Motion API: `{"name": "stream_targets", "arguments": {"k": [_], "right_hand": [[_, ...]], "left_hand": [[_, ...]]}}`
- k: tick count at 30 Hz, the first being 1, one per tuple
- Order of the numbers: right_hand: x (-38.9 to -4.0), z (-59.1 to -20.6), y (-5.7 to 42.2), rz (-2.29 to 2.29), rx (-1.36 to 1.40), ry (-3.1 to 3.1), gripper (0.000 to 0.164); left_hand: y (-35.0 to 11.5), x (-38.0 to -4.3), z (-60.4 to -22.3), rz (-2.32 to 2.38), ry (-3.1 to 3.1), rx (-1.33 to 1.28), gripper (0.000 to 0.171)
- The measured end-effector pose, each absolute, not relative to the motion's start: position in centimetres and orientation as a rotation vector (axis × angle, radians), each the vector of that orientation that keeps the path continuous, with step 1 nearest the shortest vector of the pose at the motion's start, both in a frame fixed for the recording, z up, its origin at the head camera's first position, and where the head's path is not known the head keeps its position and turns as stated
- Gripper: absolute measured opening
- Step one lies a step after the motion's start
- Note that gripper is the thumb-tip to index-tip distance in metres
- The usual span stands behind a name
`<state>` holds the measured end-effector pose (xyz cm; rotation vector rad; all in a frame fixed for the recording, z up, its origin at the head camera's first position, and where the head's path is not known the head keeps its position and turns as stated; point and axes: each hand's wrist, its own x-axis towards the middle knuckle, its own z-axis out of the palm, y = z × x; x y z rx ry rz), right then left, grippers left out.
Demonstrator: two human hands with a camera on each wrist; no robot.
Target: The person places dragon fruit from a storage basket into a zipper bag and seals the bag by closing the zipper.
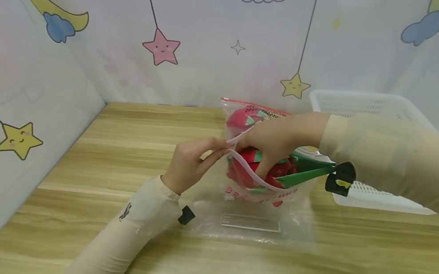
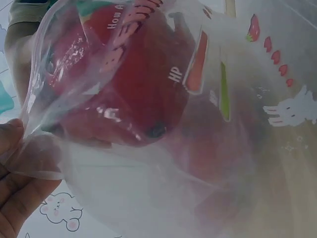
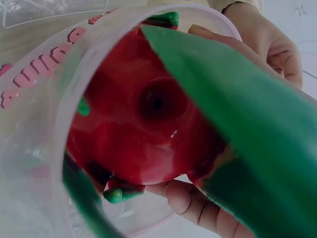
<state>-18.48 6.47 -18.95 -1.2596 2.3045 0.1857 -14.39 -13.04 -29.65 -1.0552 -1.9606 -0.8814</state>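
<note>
A: The left hand (image 1: 188, 163) pinches the bag (image 1: 257, 176) rim on the table (image 1: 123, 136); the right hand (image 1: 273, 138) grips the red toy fruit (image 1: 276, 167) inside.

B: I'd hold that mouth wide, then ease it deeper.

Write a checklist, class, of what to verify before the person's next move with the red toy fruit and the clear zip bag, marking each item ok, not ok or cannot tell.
1. Mouth of the clear plastic zip bag held open: ok, the left hand pinches its rim.
2. Red toy fruit with green leaves gripped: ok, the right hand reaches into the mouth and holds it.
3. Fruit wholly inside the bag: not ok, green leaves stick out towards the right.
4. Bag resting on the wooden table: ok.
5. Second bagged red fruit behind is sealed: cannot tell.
6. White plastic basket free to receive things: cannot tell, the sleeve hides it.
</note>
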Motion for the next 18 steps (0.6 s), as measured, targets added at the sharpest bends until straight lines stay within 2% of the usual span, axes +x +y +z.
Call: {"name": "stream_targets", "arguments": {"k": [5,11,16,18], "right_hand": [[-18.6,-19.1,6.5,0.114,-1.25,2.321,0.067],[-18.6,-19.9,6.3,0.016,-1.223,2.34,0.059],[-18.6,-20.2,6.1,-0.012,-1.232,2.284,0.073],[-18.7,-20.3,6.0,0.0,-1.24,2.261,0.074]], "left_hand": [[-13.3,-14.9,-29.8,-0.931,-1.986,-1.038,0.019],[-13.4,-15.2,-30.0,-0.955,-2.024,-1.052,0.02],[-13.3,-15.1,-30.0,-0.952,-2.001,-1.043,0.02],[-13.3,-15.1,-30.0,-0.938,-1.979,-1.044,0.02]]}}
